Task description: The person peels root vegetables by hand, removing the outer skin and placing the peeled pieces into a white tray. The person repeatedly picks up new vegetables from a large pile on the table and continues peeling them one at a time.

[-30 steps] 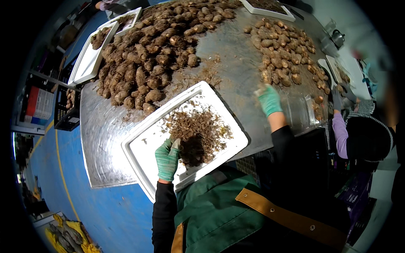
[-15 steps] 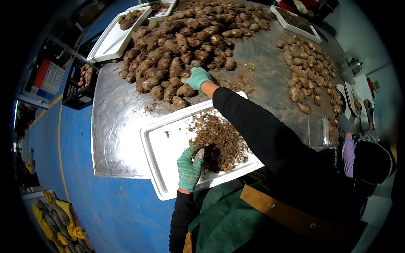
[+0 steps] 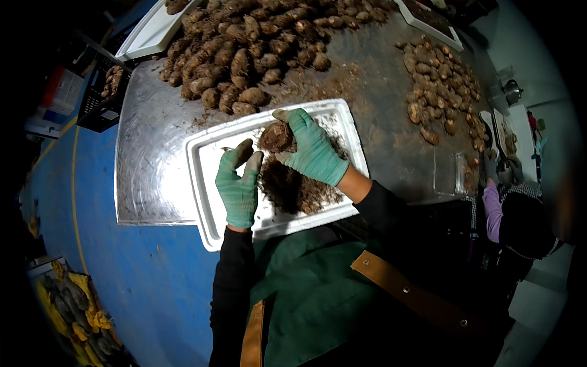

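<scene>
Scuffed steel worktable (image 3: 153,159) over blue painted floor (image 3: 140,287), heaped with brown hairy tubers (image 3: 244,55); white foam tray (image 3: 205,183) at near edge, holding dark fibrous peelings (image 3: 293,189); above tray, right green-gloved hand (image 3: 312,150) clasping one round brown tuber (image 3: 276,137), left green-gloved hand (image 3: 238,183) curled loosely, fingertips just beside that tuber, grasping nothing discernible

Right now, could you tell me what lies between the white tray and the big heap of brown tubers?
In the head view, only bare metal table strewn with loose brown scraps separates the white tray from the heap.
</scene>
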Tool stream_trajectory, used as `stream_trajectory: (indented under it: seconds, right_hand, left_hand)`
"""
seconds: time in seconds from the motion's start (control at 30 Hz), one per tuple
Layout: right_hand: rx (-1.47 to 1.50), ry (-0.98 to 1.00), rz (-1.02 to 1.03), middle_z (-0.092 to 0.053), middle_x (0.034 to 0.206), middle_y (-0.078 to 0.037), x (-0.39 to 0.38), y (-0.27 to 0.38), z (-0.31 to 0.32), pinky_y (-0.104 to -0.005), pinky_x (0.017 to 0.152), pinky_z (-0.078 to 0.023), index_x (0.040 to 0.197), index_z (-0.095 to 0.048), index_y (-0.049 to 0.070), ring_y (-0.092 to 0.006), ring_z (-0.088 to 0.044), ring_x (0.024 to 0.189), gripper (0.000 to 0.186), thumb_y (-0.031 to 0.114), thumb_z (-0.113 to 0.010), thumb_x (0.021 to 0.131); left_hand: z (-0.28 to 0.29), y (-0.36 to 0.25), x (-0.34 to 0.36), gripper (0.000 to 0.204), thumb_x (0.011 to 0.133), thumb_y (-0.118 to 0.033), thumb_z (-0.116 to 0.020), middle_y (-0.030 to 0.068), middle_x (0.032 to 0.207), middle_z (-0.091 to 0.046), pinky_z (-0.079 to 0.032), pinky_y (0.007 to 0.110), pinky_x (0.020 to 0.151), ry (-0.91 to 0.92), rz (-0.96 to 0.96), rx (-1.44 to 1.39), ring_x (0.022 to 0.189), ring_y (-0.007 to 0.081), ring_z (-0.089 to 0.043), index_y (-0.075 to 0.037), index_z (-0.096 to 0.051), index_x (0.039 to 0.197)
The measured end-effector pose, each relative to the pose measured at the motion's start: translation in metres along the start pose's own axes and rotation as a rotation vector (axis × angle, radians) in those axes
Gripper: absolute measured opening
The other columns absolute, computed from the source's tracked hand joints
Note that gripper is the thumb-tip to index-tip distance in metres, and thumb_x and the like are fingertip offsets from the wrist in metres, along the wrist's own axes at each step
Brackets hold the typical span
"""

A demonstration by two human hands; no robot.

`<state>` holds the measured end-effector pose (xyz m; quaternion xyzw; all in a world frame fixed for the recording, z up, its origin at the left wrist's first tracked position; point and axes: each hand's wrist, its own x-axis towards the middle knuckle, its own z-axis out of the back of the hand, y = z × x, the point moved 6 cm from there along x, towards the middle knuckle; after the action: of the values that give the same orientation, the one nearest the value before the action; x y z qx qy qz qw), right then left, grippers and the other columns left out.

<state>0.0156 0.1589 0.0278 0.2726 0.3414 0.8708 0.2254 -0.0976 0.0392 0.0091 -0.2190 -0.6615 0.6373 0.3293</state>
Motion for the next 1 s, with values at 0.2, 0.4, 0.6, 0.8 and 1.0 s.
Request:
stream_trajectory:
  seconds: [0.2, 0.4, 0.6, 0.8, 1.0]
  right_hand:
    - [-0.161, -0.040, -0.013, -0.049, 0.113, -0.017, -0.049, -0.002, 0.019, -0.0406, 0.092, -0.041, 0.118, -0.051, 0.004, -0.0347, -0.047, 0.106, 0.059, 0.014, -0.070, 0.062]
    - [-0.123, -0.034, -0.043, -0.051, 0.111, -0.015, -0.068, -0.014, 0.026, -0.0403, 0.091, -0.041, 0.117, -0.053, 0.008, -0.0334, -0.048, 0.104, 0.059, 0.013, -0.070, 0.061]
    - [-0.070, -0.099, -0.012, -0.053, 0.110, -0.012, -0.078, -0.018, 0.032, -0.0381, 0.090, -0.042, 0.113, -0.056, 0.009, -0.0305, -0.050, 0.103, 0.055, 0.020, -0.075, 0.063]
    - [0.074, -0.219, 0.073, -0.052, 0.102, -0.012, -0.067, 0.005, 0.047, -0.0367, 0.082, -0.044, 0.109, -0.054, 0.003, -0.0289, -0.053, 0.093, 0.055, 0.025, -0.078, 0.065]
    - [-0.117, -0.295, -0.171, -0.048, 0.101, -0.014, -0.073, -0.012, 0.023, -0.0396, 0.079, -0.044, 0.106, -0.049, 0.002, -0.0309, -0.050, 0.093, 0.059, 0.014, -0.077, 0.055]
  left_hand:
    - [-0.039, -0.025, -0.015, 0.018, 0.081, -0.007, -0.064, 0.0094, 0.083, -0.064, -0.045, 0.028, 0.068, 0.254, -0.232, 0.437, 0.078, 0.0157, -0.058, 0.000, -0.065, 0.097]
    - [-0.066, -0.046, -0.032, 0.008, 0.076, -0.007, -0.060, 0.0130, 0.075, -0.053, -0.040, 0.039, 0.065, 0.223, -0.688, 0.840, 0.071, 0.0308, -0.051, -0.006, -0.057, 0.084]
    - [-0.069, -0.026, -0.029, 0.006, 0.078, -0.009, -0.059, 0.0139, 0.073, -0.052, -0.040, 0.040, 0.063, 0.156, -0.540, 0.813, 0.069, 0.0323, -0.051, -0.004, -0.056, 0.081]
    - [-0.021, 0.057, -0.023, 0.021, 0.087, -0.017, -0.059, 0.0092, 0.072, -0.062, -0.044, 0.029, 0.059, 0.192, 0.038, 0.311, 0.063, 0.0143, -0.055, 0.003, -0.062, 0.093]
    - [-0.051, 0.014, -0.035, 0.047, 0.087, -0.022, -0.059, 0.0114, 0.111, -0.056, -0.046, 0.029, 0.084, 0.293, 0.301, -0.192, 0.098, 0.0151, -0.054, 0.003, -0.044, 0.125]
